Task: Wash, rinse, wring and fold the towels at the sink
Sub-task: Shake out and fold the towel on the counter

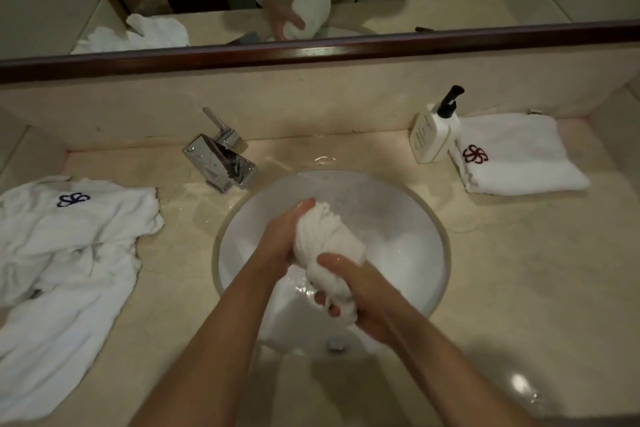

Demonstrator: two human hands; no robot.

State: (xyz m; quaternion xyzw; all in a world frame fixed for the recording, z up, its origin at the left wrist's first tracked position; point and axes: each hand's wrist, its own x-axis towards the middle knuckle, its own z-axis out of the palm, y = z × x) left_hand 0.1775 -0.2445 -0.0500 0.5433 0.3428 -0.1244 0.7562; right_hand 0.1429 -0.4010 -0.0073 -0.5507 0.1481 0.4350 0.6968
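A twisted white towel [329, 246] is held over the round sink basin [429, 218], gripped at its far end by the left hand [284, 236] and at its near end by the right hand [360, 291]. Water is seen in the basin. A pump bottle [433, 135] stands beside a folded towel [519, 156]; crumpled towels [69, 253] lie left.

Dim warm light, glare on wet counter [523, 381], soft blur throughout, wide-angle bending at edges

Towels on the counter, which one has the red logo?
The folded towel right of the sink, beside the soap bottle; the crumpled towel on the left has a blue logo.
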